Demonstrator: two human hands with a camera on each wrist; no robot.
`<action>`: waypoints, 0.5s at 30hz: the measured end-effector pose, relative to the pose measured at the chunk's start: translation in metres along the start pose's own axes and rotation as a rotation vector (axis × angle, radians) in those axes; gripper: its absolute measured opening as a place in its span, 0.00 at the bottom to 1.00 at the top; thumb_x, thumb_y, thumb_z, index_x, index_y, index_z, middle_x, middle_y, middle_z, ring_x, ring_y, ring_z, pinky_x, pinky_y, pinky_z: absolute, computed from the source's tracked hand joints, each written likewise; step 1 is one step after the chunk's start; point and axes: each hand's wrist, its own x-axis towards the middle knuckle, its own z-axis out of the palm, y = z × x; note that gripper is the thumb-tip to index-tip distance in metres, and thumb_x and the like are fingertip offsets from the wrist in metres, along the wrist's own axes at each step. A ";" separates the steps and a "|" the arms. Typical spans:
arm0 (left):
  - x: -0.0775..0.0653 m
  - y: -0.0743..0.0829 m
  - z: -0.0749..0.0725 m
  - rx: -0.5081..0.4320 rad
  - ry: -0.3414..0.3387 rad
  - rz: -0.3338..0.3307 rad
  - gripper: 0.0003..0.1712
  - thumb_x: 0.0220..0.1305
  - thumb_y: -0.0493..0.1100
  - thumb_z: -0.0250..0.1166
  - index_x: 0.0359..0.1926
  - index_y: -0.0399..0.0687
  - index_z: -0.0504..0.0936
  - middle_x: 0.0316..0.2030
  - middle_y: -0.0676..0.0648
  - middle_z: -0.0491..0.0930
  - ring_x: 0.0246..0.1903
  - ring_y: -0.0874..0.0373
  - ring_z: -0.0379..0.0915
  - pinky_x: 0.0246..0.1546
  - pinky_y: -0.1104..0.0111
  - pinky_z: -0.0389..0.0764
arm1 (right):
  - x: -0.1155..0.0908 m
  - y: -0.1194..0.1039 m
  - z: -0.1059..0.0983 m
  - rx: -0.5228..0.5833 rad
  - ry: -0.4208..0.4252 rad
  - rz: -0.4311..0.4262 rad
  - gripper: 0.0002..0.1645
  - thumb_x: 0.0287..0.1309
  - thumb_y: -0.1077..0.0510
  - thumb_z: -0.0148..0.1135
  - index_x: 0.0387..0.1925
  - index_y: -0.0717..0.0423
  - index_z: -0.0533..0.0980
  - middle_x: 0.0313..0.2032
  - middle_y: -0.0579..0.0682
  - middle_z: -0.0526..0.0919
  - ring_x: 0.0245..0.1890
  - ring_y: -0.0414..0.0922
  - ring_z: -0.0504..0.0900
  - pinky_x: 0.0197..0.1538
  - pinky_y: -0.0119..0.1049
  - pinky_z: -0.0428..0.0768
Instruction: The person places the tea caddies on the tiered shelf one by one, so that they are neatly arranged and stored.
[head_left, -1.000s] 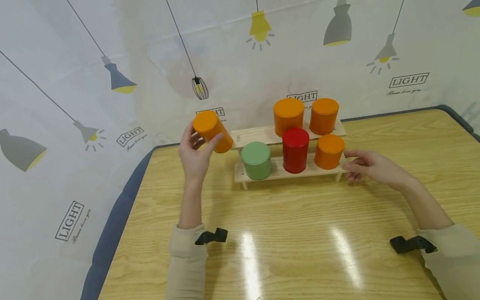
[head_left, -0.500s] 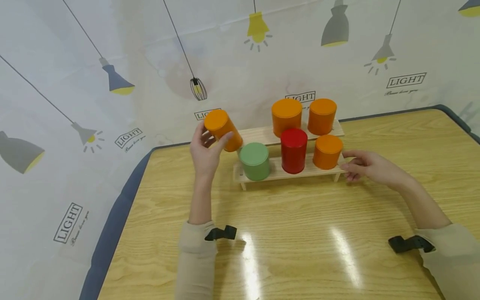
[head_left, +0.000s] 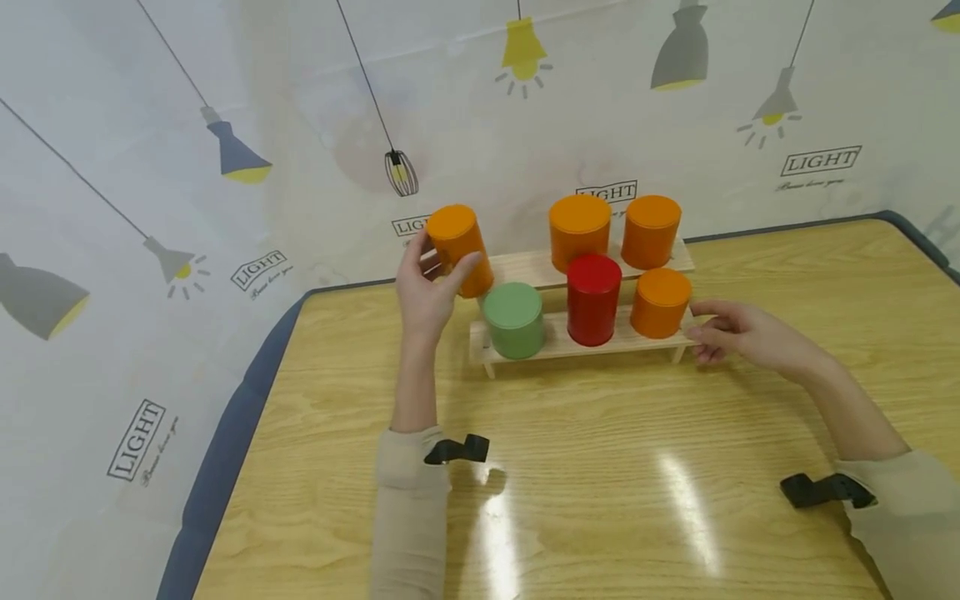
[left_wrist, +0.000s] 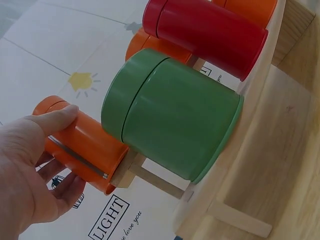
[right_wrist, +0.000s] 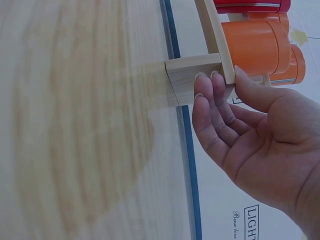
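My left hand [head_left: 426, 292] grips a tall orange canister [head_left: 465, 258] between thumb and fingers. It leans slightly at the left end of the upper shelf of a two-step wooden rack [head_left: 555, 340]; whether its base touches the shelf I cannot tell. With the thumb on top and fingers below, my right hand [right_wrist: 255, 130] holds the right end of the lower shelf. On that shelf stand a green canister [left_wrist: 175, 115], a red canister [head_left: 592, 302] and a short orange canister [head_left: 660, 304]. Two more orange canisters, a wide one [head_left: 579, 233] and a narrower one [head_left: 651, 233], occupy the upper shelf.
The rack stands on a wood-grain table [head_left: 570, 433] close to its far edge. Behind rises a white wall covering [head_left: 465, 108] printed with lamps. A dark padded edge [head_left: 225, 442] runs along the table's left side.
My left hand has carried the tall orange canister rightward to the upper shelf's left end, and the canister has become more upright. My right hand has kept its hold on the rack.
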 end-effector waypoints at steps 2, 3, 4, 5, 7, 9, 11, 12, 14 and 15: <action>0.001 0.001 0.002 0.006 -0.006 -0.012 0.39 0.55 0.46 0.79 0.67 0.45 0.74 0.53 0.45 0.78 0.50 0.52 0.76 0.53 0.62 0.78 | 0.000 0.000 0.000 -0.003 0.001 0.002 0.35 0.76 0.58 0.52 0.72 0.76 0.53 0.44 0.63 0.83 0.38 0.50 0.85 0.43 0.41 0.86; 0.002 0.001 0.003 0.008 -0.012 -0.019 0.39 0.55 0.46 0.79 0.67 0.45 0.74 0.54 0.46 0.78 0.50 0.52 0.76 0.54 0.62 0.78 | 0.000 0.001 0.000 -0.004 0.002 0.004 0.35 0.76 0.58 0.52 0.72 0.76 0.53 0.44 0.63 0.83 0.38 0.50 0.85 0.43 0.41 0.86; 0.002 0.002 0.004 0.011 -0.020 -0.026 0.39 0.56 0.47 0.79 0.67 0.46 0.74 0.54 0.46 0.78 0.51 0.52 0.76 0.54 0.62 0.78 | 0.000 0.001 0.000 -0.006 0.003 0.007 0.36 0.76 0.57 0.52 0.72 0.76 0.53 0.44 0.63 0.83 0.38 0.50 0.85 0.43 0.41 0.86; 0.002 0.002 0.005 0.011 -0.026 -0.032 0.39 0.56 0.48 0.79 0.67 0.47 0.74 0.54 0.46 0.78 0.51 0.52 0.76 0.55 0.62 0.78 | 0.000 0.001 0.000 -0.010 0.003 0.008 0.36 0.76 0.57 0.53 0.72 0.76 0.53 0.44 0.63 0.83 0.38 0.50 0.85 0.43 0.41 0.85; 0.003 0.004 0.008 0.009 -0.040 -0.040 0.40 0.56 0.48 0.78 0.67 0.48 0.73 0.55 0.47 0.77 0.52 0.52 0.75 0.56 0.61 0.78 | 0.000 0.002 0.000 -0.013 0.004 0.009 0.36 0.76 0.57 0.53 0.72 0.76 0.53 0.43 0.62 0.83 0.38 0.50 0.85 0.43 0.40 0.85; 0.004 0.004 0.011 0.007 -0.049 -0.041 0.39 0.56 0.49 0.78 0.67 0.48 0.73 0.55 0.47 0.77 0.53 0.51 0.75 0.56 0.61 0.78 | 0.000 0.003 0.000 -0.016 0.004 0.008 0.35 0.76 0.57 0.53 0.72 0.76 0.54 0.43 0.62 0.83 0.38 0.50 0.85 0.43 0.40 0.85; 0.005 0.005 0.014 0.008 -0.055 -0.044 0.40 0.56 0.49 0.78 0.67 0.48 0.73 0.56 0.47 0.77 0.53 0.51 0.75 0.56 0.61 0.77 | 0.001 0.004 0.000 -0.020 0.003 0.006 0.35 0.76 0.57 0.52 0.72 0.75 0.54 0.43 0.62 0.83 0.38 0.49 0.85 0.43 0.40 0.85; 0.006 0.005 0.016 0.005 -0.059 -0.044 0.40 0.56 0.48 0.78 0.67 0.48 0.73 0.56 0.46 0.77 0.53 0.51 0.75 0.57 0.60 0.77 | 0.001 0.004 0.000 -0.021 0.003 0.004 0.35 0.76 0.57 0.52 0.72 0.75 0.54 0.43 0.62 0.83 0.38 0.49 0.85 0.43 0.40 0.85; 0.007 0.005 0.019 0.005 -0.064 -0.046 0.40 0.57 0.48 0.78 0.68 0.47 0.72 0.56 0.46 0.77 0.54 0.50 0.74 0.57 0.60 0.77 | 0.001 0.004 -0.001 -0.020 0.004 0.002 0.35 0.76 0.57 0.52 0.72 0.75 0.54 0.44 0.62 0.83 0.38 0.49 0.85 0.43 0.40 0.85; 0.007 0.006 0.021 0.002 -0.069 -0.049 0.40 0.57 0.48 0.78 0.68 0.48 0.72 0.56 0.46 0.77 0.54 0.51 0.74 0.57 0.60 0.77 | 0.001 0.004 -0.001 -0.020 0.004 0.001 0.35 0.76 0.57 0.52 0.72 0.75 0.54 0.44 0.62 0.83 0.38 0.49 0.85 0.43 0.40 0.85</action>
